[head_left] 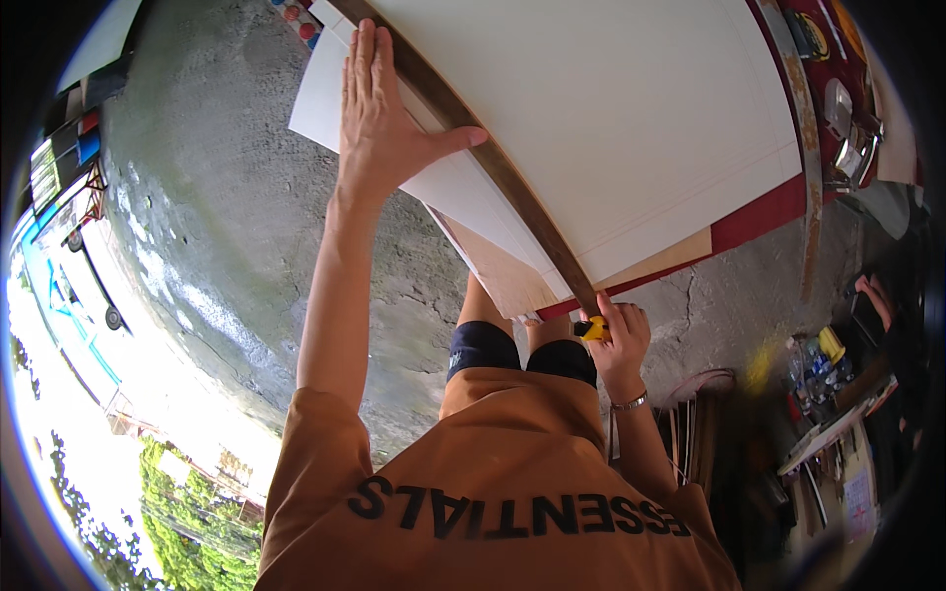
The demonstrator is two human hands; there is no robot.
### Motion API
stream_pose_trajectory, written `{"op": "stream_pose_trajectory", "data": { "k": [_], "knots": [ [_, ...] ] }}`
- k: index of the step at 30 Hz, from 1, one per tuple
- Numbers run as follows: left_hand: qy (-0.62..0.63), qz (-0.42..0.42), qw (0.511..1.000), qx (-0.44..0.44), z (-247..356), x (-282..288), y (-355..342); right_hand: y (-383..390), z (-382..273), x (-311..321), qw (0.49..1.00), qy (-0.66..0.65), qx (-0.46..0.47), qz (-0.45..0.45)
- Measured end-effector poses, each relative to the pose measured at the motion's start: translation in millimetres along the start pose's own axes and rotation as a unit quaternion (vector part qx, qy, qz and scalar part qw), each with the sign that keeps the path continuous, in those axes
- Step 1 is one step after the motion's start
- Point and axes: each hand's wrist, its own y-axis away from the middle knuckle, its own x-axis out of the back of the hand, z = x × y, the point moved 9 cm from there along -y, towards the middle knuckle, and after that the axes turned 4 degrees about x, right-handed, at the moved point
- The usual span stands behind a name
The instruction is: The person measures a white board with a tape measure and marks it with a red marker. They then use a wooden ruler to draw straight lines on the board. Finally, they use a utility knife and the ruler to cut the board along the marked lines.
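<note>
A large white sheet [631,128] with faint pencil lines covers most of a red-topped table [754,219]. Across it, slanting from far left to near right, lies a long brown straightedge [493,163]. My left hand [379,133] presses flat on its far part, fingers stretched and close together, thumb spread onto the strip. At the near end, by the table's edge, my right hand [621,340] is closed around what looks like a yellow-and-black utility knife [593,329]; its blade cannot be made out. White sheet material [317,103] sticks out past the table's left side.
A rusty metal bar [808,167] lies along the right side, beside a tape measure [812,37] and metal tools [855,148]. A plywood piece [680,258] shows under the sheet. Rough concrete floor [227,177] extends left; a cluttered shelf [838,424] stands at lower right.
</note>
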Motion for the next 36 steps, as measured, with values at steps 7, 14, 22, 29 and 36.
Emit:
{"op": "stream_pose_trajectory", "data": {
  "k": [7,14,22,29,36],
  "knots": [
    [-0.005,-0.004,1.0,0.006,0,-1,0,1,-2,0,1.0,-0.004,-0.016,-0.013],
    [-0.01,-0.002,1.0,0.006,-2,0,-1,-2,-5,1,1.0,0.001,-0.01,-0.008],
    [0.003,-0.015,1.0,0.02,-2,-1,-1,-3,-6,1,1.0,0.007,-0.009,-0.005],
    [0.004,-0.019,1.0,0.024,-1,0,-2,-5,-8,3,1.0,0.004,-0.01,0.002],
    [0.001,-0.011,1.0,0.015,-2,1,-1,-7,-11,4,1.0,0.002,-0.013,0.003]
  ]
}}
